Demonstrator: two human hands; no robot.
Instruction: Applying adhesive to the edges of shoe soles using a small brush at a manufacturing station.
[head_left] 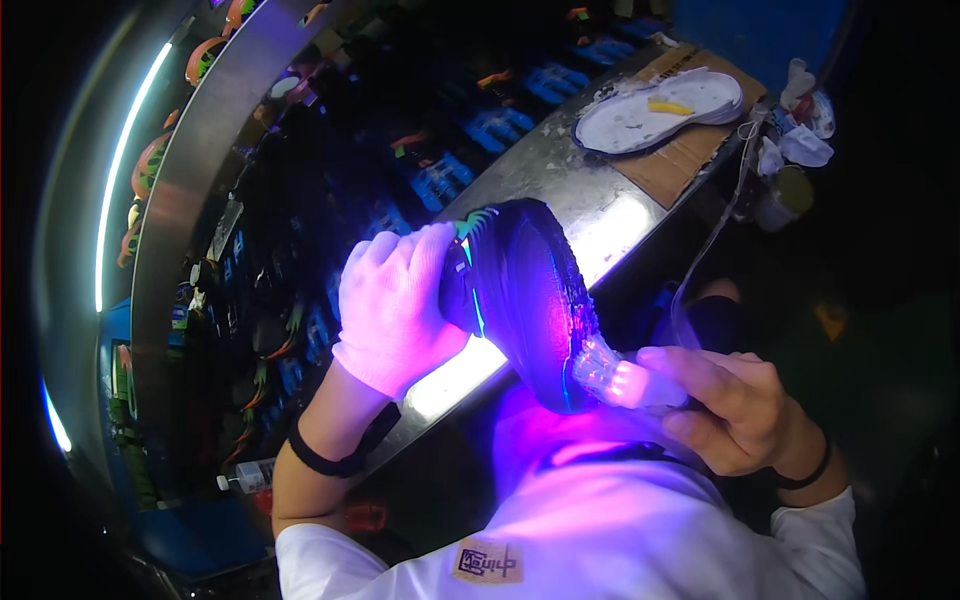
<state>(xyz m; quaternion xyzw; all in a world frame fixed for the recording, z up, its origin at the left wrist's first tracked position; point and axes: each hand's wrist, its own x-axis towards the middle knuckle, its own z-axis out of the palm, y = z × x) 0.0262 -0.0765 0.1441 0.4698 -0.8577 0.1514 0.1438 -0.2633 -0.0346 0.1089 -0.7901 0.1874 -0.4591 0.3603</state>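
- A dark shoe (525, 300) is held at the centre of the frame, tilted on edge, its sole turned toward the lower right.
- The shoe's upper is gripped by the left hand (395, 305), which is covered by a pale glove; the fingers are curled around the heel side, closed on the shoe.
- A small brush-like tool (625, 382), glowing under violet light, is pinched by the right hand (725, 410) at the lower right of centre.
- The tool's pale tip is pressed against the lower edge of the sole, where a bright wet-looking patch is seen.
- A thin clear tube (712, 240) is seen running from the upper right down toward the right hand.
- The shoe is held just above the near edge of a shiny metal worktop (560, 175), which crosses the frame diagonally.
- A stack of white insoles (655, 108) is laid on a piece of cardboard (680, 155) at the upper right of the worktop.
- Crumpled white rags (800, 135) are seen at the far upper right, just beside the cardboard.
- Rows of dark shoes with blue parts (500, 125) are lined up beyond the worktop, in the upper middle.
- Black bands are worn on both wrists.
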